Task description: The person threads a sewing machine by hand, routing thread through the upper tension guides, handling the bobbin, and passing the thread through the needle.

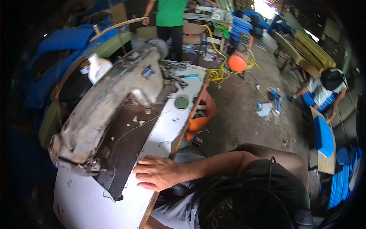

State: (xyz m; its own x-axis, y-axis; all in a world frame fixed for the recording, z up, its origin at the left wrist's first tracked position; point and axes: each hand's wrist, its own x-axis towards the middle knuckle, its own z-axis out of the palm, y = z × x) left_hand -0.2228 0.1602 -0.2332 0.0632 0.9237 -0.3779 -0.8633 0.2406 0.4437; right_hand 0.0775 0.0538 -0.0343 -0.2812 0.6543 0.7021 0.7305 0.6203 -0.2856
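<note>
My right hand (157,173) rests palm down on the white tabletop (162,134), close to its wooden front edge. Its fingers are spread and slightly bent, with nothing held in them. Beyond it stands a large, worn grey sewing machine (97,107), its arm stretching from the handwheel end at the back to the near left. Beneath the arm is a dark bed (129,133) with a thin thread and several pale scraps. My left hand does not show.
On the table lie a round green lid (182,102) and a cyan-handled tool (188,76). A white bottle (100,68) stands behind the machine. An orange pouch (206,116) hangs at the table's edge. Yellow hose (218,76) coils on the floor. One person (169,17) stands behind; another (329,86) sits right.
</note>
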